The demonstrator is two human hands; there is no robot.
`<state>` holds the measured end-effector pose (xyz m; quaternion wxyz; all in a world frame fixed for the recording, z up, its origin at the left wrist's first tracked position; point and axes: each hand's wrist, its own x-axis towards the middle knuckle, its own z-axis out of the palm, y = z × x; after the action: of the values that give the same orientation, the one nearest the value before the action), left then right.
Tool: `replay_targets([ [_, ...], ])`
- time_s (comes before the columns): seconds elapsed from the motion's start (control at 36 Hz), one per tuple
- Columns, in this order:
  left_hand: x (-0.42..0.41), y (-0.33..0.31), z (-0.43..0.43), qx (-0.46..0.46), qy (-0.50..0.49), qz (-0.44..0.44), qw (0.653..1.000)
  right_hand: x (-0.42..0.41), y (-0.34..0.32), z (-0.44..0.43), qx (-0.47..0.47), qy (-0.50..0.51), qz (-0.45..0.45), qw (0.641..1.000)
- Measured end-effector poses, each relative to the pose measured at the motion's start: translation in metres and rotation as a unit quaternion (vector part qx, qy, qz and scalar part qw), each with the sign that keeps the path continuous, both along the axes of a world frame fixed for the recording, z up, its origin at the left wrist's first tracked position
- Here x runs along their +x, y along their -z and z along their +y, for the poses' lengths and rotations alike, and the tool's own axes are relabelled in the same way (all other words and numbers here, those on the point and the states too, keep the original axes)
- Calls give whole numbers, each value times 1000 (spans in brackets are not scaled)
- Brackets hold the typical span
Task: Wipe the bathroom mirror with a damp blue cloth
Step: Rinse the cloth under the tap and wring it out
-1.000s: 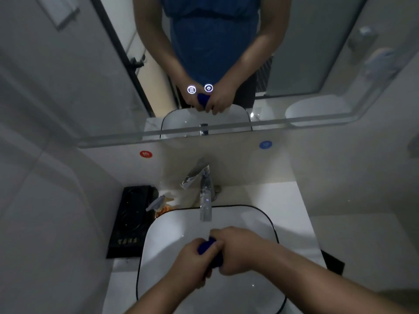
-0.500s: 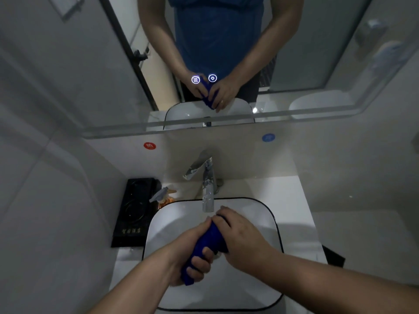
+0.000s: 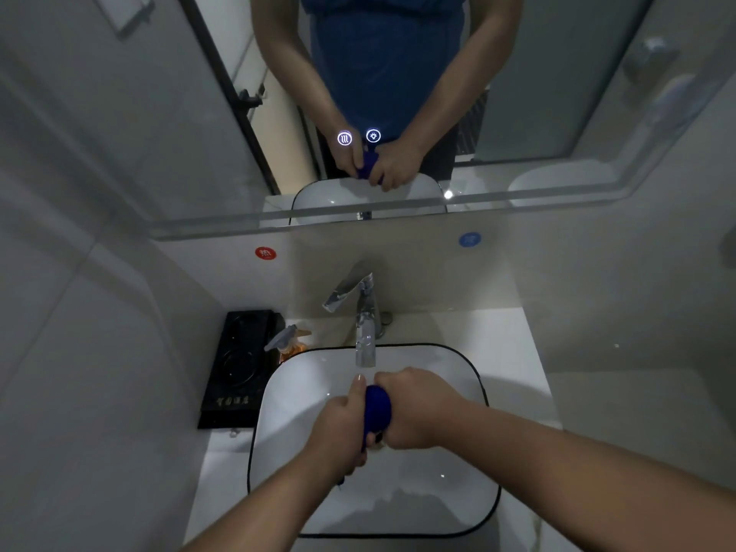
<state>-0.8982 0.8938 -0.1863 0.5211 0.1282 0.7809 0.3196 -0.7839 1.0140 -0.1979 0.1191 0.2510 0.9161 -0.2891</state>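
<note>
A blue cloth (image 3: 377, 406) is bunched into a tight wad between both hands, held over the white basin (image 3: 450, 507) just below the tap spout. My left hand (image 3: 342, 426) grips its left side with the thumb up. My right hand (image 3: 418, 408) is wrapped around its right side. The mirror (image 3: 159, 113) fills the wall above and reflects both hands, the cloth and a person's blue top. Two lit round touch icons (image 3: 358, 137) glow on the glass.
A chrome tap (image 3: 364, 312) rises behind the basin. To the left stand a pump bottle (image 3: 288, 344) and a black tray (image 3: 239, 368). A red sticker (image 3: 265, 253) and a blue sticker (image 3: 470, 239) sit on the wall below the mirror.
The cloth went from a stretched roll held lengthwise to a compact wad squeezed between both hands, which closed together under the tap. The view shifted slightly.
</note>
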Motion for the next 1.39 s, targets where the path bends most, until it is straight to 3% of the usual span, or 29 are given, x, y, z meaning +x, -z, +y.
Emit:
replay_targets([
  [0.31, -3, 0, -11, 104, -6, 43, 994, 3, 4, -21, -231, 171, 12, 958],
  [0.56, -7, -4, -14, 136, 12, 29, 990, 2, -4, -20, -356, 199, 41, 912],
  [0.64, -8, -5, -16, 132, 24, 5, 991, 4, -6, -19, -341, 182, 15, 922],
  [0.72, -12, -7, -19, 110, 47, -32, 992, 4, -9, -27, -238, 153, -21, 959],
  [0.83, -19, -17, -20, -51, 119, -90, 987, 6, -11, -34, -88, 72, -58, 992],
  [0.89, -16, -17, -15, -56, 133, -45, 989, 9, -11, -31, -71, 64, -44, 994],
  [0.97, -9, -11, -5, 60, 109, 63, 990, 10, -19, -24, -62, 88, -7, 994],
  [1.06, -11, -10, -6, 151, 107, 110, 977, 7, -24, -21, -107, 109, 23, 988],
  [1.17, -20, -21, -10, 198, 162, 141, 956, 6, -28, -21, -178, 127, 48, 975],
  [1.39, -31, -51, -9, 251, 200, 206, 924, -1, -43, -29, -405, 213, 152, 876],
])
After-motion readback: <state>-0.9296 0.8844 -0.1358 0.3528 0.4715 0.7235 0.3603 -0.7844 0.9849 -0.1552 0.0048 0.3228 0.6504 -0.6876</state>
